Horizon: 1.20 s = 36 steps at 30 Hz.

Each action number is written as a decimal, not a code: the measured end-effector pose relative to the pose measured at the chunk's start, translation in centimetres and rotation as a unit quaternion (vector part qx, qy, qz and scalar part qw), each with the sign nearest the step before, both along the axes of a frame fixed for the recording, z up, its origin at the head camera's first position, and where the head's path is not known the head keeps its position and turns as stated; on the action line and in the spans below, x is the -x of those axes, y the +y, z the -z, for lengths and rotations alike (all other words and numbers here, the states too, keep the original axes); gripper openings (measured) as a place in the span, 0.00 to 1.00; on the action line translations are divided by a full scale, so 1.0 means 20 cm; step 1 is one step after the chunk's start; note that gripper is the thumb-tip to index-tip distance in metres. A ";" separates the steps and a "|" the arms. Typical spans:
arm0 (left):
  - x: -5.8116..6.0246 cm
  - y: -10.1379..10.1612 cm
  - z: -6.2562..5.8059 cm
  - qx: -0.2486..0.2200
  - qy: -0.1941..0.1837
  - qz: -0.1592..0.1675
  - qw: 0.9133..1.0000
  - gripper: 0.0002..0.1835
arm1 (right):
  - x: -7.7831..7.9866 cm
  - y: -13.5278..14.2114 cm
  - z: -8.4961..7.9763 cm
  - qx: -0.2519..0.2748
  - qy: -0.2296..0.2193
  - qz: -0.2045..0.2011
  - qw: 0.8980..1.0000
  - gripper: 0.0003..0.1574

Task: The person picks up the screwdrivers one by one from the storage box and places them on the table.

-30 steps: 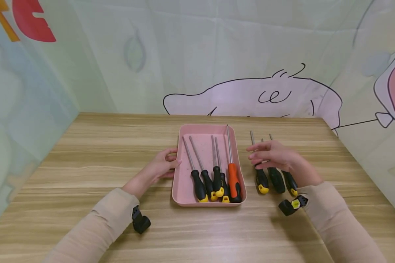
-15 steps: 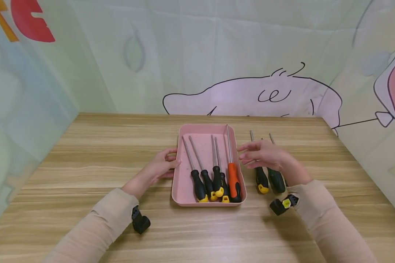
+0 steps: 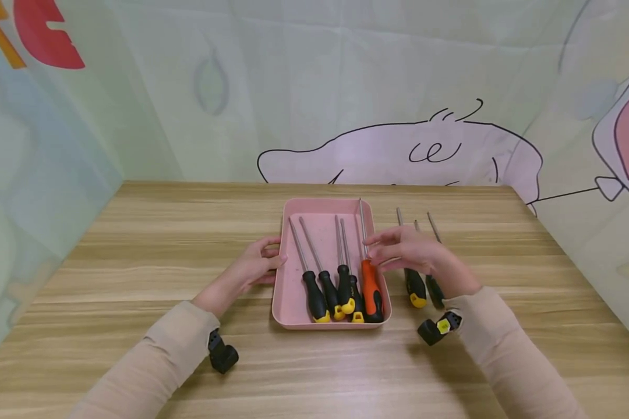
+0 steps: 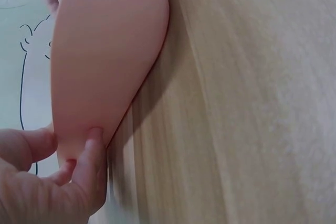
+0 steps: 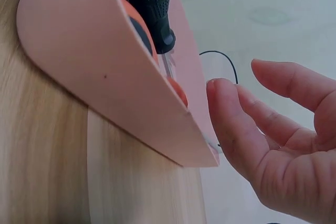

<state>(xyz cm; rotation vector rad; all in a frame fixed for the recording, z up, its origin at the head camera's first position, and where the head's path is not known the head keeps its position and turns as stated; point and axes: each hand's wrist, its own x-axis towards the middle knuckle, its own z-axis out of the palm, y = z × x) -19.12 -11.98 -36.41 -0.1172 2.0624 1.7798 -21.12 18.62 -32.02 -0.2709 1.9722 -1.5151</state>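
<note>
A shallow pink tray [image 3: 289, 299] lies on the table with several screwdrivers in it. Most have black handles with yellow ends; the one along the right wall is an orange-handled screwdriver [image 3: 369, 279]. My left hand [image 3: 257, 265] grips the tray's left wall, its thumb over the rim and its fingers against the outer side [image 4: 113, 40]. Above the right rim hovers my right hand [image 3: 411, 250], fingertips close over the orange screwdriver where shaft meets handle. In the right wrist view that hand [image 5: 278, 145] has its thumb and fingers apart, holding nothing.
Right of the tray lie loose screwdrivers: a yellow-ended one [image 3: 415, 288], a dark-handled one [image 3: 435, 291], and a third whose shaft [image 3: 434, 227] shows while my arm hides its handle. A printed cloth [image 3: 314, 99] hangs behind the wooden table [image 3: 188, 233].
My right hand has moved left from over the loose screwdrivers to above the tray's right rim. The left hand and tray have stayed put.
</note>
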 end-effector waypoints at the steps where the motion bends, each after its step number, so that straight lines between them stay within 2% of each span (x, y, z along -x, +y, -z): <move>1: 0.00 0.00 0.00 0.001 0.000 0.000 1.000 0.28 | 0.00 -0.01 0.00 0.000 0.000 0.001 1.000 0.31; 7: 0.00 0.00 0.00 -0.001 0.000 0.000 1.000 0.28 | 0.01 -0.06 -0.02 -0.003 0.004 -0.001 1.000 0.30; 14: 0.01 0.00 0.00 -0.001 -0.005 -0.002 1.000 0.28 | 0.02 -0.13 -0.03 -0.008 0.027 -0.025 0.999 0.29; 23: 0.00 0.01 -0.01 -0.002 -0.013 0.001 1.000 0.28 | 0.00 -0.24 0.00 -0.038 0.033 -0.009 0.999 0.25; 32: 0.00 -0.01 -0.01 0.003 -0.017 -0.005 1.000 0.28 | 0.01 -0.33 0.01 -0.043 0.028 -0.014 0.999 0.24; 36: 0.00 -0.01 -0.01 0.000 -0.015 -0.004 1.000 0.28 | 0.00 -0.37 0.01 -0.046 0.041 -0.024 0.998 0.23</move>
